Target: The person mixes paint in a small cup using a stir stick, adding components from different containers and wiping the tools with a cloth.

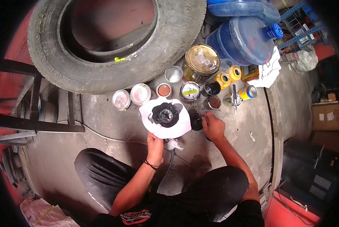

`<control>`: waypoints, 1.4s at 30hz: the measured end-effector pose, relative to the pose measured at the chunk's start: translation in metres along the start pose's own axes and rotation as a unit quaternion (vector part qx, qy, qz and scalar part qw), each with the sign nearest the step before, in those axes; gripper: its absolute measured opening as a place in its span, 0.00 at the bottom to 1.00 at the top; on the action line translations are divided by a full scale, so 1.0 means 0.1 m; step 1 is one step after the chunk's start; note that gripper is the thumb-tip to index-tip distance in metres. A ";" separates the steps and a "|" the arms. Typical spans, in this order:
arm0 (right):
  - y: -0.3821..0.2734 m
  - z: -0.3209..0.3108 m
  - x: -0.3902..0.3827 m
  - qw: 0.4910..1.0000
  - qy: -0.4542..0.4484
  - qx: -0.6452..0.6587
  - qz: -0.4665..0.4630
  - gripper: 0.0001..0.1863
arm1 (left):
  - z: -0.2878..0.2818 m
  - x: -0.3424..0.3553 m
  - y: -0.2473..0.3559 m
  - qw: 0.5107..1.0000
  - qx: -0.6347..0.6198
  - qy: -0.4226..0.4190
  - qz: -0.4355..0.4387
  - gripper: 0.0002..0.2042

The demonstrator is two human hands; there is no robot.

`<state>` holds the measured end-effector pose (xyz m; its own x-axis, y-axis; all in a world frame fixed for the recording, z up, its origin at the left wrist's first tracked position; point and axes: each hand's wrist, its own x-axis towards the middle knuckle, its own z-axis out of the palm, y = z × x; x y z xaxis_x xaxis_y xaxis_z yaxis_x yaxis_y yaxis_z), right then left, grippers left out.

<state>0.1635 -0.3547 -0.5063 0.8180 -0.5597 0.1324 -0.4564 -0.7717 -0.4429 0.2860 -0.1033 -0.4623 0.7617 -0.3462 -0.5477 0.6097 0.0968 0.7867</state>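
My left hand [155, 148] is closed on the near edge of a white paper sheet [171, 131], curved like a funnel. Wet-looking black paint [165, 115] covers its middle, with a greyish lump in it. To the right of the paper, my right hand [214, 126] is closed at the rim of a dark cup [196, 122] with black inside. Its fingertips are partly hidden. Just below the paper, a crumpled whitish piece [173, 144] lies on the floor near my left hand.
Beyond my hands stand paint cans [140, 94], a large gold-lidded can [202, 59], a clear cup [173, 74], yellow bottles [235, 73] and a brown-filled cup [214, 102]. A big tire [112, 75] lies at the far left; blue water jugs [239, 39] lie far right.
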 end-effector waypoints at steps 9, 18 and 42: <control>0.10 0.01 0.34 0.995 0.058 -0.070 0.038 0.08 | 0.02 0.02 -0.04 1.000 -0.001 0.002 -0.020 0.16; 0.11 -0.01 0.30 0.995 0.052 -0.051 0.070 0.11 | 0.12 0.02 -0.05 1.000 0.010 -0.025 0.002 0.18; -0.48 -0.96 0.45 0.902 -0.032 0.378 0.207 0.16 | 0.30 0.06 -0.18 0.999 0.031 -0.033 0.016 0.16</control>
<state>0.1885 -0.3716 -0.3942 0.6619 -0.7155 -0.2233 -0.3773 -0.0606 -0.9241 0.2725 -0.1350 -0.4711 0.7629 -0.4058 -0.5033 0.5686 0.0507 0.8210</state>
